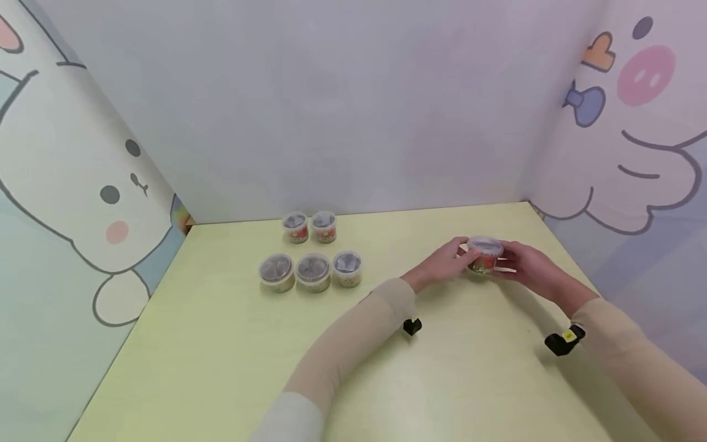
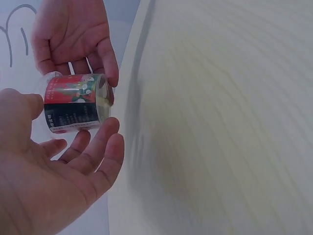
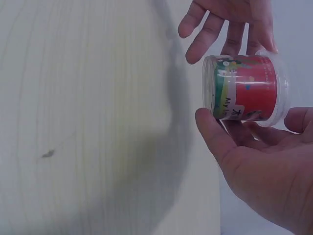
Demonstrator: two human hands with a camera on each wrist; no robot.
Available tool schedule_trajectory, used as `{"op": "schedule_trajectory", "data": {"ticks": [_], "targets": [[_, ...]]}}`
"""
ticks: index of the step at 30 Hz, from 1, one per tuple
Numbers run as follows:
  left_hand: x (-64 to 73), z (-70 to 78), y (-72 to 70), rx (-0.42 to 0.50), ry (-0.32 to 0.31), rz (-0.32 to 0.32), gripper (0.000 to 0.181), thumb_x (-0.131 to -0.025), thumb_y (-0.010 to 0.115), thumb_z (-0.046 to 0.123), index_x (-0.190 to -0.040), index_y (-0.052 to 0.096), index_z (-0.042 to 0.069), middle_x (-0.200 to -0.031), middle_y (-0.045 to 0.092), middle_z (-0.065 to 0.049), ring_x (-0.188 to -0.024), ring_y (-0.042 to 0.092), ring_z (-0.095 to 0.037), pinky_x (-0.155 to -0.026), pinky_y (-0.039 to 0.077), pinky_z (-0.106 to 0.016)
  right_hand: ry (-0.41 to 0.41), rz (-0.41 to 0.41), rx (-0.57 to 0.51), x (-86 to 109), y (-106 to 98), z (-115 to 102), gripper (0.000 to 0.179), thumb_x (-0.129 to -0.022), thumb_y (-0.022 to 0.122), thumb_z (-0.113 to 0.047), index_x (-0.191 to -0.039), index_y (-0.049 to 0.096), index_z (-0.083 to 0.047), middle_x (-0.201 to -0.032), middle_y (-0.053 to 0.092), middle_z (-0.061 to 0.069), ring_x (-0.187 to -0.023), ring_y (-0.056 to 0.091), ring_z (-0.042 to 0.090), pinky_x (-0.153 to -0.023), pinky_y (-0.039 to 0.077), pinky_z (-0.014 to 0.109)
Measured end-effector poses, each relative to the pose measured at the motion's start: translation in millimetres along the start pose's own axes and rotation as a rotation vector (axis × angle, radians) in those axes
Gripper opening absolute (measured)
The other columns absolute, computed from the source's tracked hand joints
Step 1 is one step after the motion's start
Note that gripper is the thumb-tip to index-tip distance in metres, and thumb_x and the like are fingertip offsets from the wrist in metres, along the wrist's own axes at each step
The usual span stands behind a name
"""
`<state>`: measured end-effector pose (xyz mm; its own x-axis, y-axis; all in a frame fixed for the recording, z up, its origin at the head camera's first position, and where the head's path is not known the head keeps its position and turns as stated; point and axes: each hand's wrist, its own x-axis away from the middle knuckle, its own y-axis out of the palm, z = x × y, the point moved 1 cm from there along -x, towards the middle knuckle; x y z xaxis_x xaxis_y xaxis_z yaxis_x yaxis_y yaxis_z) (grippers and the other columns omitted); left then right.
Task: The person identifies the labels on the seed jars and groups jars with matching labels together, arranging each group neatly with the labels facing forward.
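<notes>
Between both hands, at the table's right side in the head view, is a small clear plastic tub (image 1: 484, 264) with a lid and a red and green label. The left hand (image 1: 444, 265) holds it from the left, its thumb up by the lid in the left wrist view, with the fingers curled below the tub (image 2: 73, 104). From the other side the right hand (image 1: 534, 268) grips it. The right wrist view has that hand's fingers bent behind the tub (image 3: 250, 88), one fingertip at its base edge. A shadow lies on the tabletop below.
On the pale yellow table (image 1: 221, 368), two similar red-labelled tubs stand at the back, one a dark-topped tub (image 1: 295, 228). Three lidded tubs in a row, including a middle tub (image 1: 313, 272), stand in front of them. Cartoon-printed curtains (image 1: 629, 153) border both sides.
</notes>
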<state>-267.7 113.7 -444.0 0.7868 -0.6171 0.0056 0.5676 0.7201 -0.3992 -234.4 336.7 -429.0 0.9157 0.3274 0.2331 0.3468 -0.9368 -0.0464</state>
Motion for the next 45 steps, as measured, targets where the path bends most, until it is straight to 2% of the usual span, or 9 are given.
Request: {"op": "schedule_trajectory", "data": {"ticks": [2,6,9,14,19,24,30,36,45], "targets": [[3.8,1.6,-8.0,0.019,-0.003,0.005,0.063,-0.107,0.048,0.045,-0.154,0.035,0.005,-0.107,0.06,-0.002,-0.099,0.068,-0.027,-0.073,0.056,-0.031,-0.029,-0.04,-0.029,-4.1,3.5,-3.3,0.048,-0.113,0.024,-0.037,-0.14,0.037,0.001,-0.119,0.063,-0.003,-0.113,0.06,0.017,-0.095,0.053,0.034],[11.8,4.3,-24.9,0.028,-0.024,0.034,0.064,-0.107,0.044,0.051,-0.155,0.035,0.008,-0.111,0.059,-0.001,-0.098,0.069,-0.025,-0.078,0.057,-0.035,-0.064,-0.1,-0.098,-12.6,14.4,-11.1,0.04,-0.114,0.026,-0.035,-0.134,0.042,-0.004,-0.12,0.062,-0.001,-0.114,0.059,0.019,-0.095,0.053,0.036],[18.9,6.1,-39.1,0.037,-0.03,0.058,0.065,-0.107,0.041,0.055,-0.153,0.036,0.01,-0.116,0.061,-0.003,-0.099,0.069,-0.027,-0.082,0.057,-0.04,-0.051,-0.109,-0.114,-18.7,26.4,-18.9,0.038,-0.113,0.03,-0.037,-0.131,0.042,-0.006,-0.119,0.062,0.0,-0.112,0.06,0.018,-0.096,0.053,0.037],[32.7,5.4,-62.2,0.057,-0.033,0.088,0.066,-0.106,0.04,0.058,-0.152,0.037,0.01,-0.122,0.062,-0.008,-0.102,0.068,-0.035,-0.087,0.055,-0.051,-0.009,-0.098,-0.09,-29.7,49.6,-32.0,0.043,-0.111,0.034,-0.044,-0.136,0.039,-0.008,-0.126,0.055,0.002,-0.114,0.058,0.019,-0.097,0.052,0.038],[49.4,9.2,-80.8,0.067,-0.069,0.115,0.065,-0.106,0.039,0.058,-0.151,0.038,0.011,-0.123,0.063,-0.009,-0.104,0.068,-0.038,-0.082,0.057,-0.044,-0.03,-0.116,-0.09,-39.6,69.5,-42.9,0.047,-0.11,0.036,-0.046,-0.139,0.041,-0.009,-0.13,0.05,0.005,-0.117,0.052,0.024,-0.097,0.052,0.037],[66.7,14.1,-99.4,0.059,-0.107,0.145,0.064,-0.106,0.038,0.057,-0.151,0.038,0.011,-0.125,0.062,-0.008,-0.101,0.069,-0.034,-0.078,0.056,-0.038,-0.065,-0.138,-0.087,-51.2,90.0,-51.7,0.051,-0.109,0.037,-0.048,-0.141,0.04,-0.008,-0.132,0.047,0.008,-0.117,0.05,0.024,-0.096,0.052,0.038],[83.9,15.7,-123.6,0.069,-0.127,0.167,0.065,-0.106,0.037,0.058,-0.151,0.039,0.011,-0.13,0.058,-0.009,-0.102,0.069,-0.034,-0.081,0.055,-0.041,-0.097,-0.186,-0.112,-67.3,114.1,-61.3,0.056,-0.109,0.037,-0.049,-0.147,0.037,-0.007,-0.138,0.046,0.012,-0.122,0.051,0.027,-0.098,0.052,0.038],[102.2,11.1,-145.3,0.116,-0.148,0.2,0.059,-0.107,0.037,0.056,-0.149,0.041,0.015,-0.133,0.056,-0.008,-0.098,0.068,-0.028,-0.09,0.053,-0.051,-0.106,-0.233,-0.13,-81.2,140.1,-69.4,0.059,-0.109,0.038,-0.048,-0.149,0.035,-0.005,-0.139,0.045,0.015,-0.123,0.051,0.03,-0.1,0.05,0.044],[126.1,4.4,-162.7,0.163,-0.172,0.271,0.062,-0.106,0.039,0.058,-0.149,0.043,0.015,-0.136,0.055,-0.01,-0.098,0.068,-0.03,-0.087,0.053,-0.051,-0.114,-0.272,-0.125,-95.6,173.3,-77.2,0.066,-0.107,0.04,-0.053,-0.15,0.038,-0.003,-0.144,0.044,0.018,-0.128,0.051,0.034,-0.106,0.045,0.052]]}}
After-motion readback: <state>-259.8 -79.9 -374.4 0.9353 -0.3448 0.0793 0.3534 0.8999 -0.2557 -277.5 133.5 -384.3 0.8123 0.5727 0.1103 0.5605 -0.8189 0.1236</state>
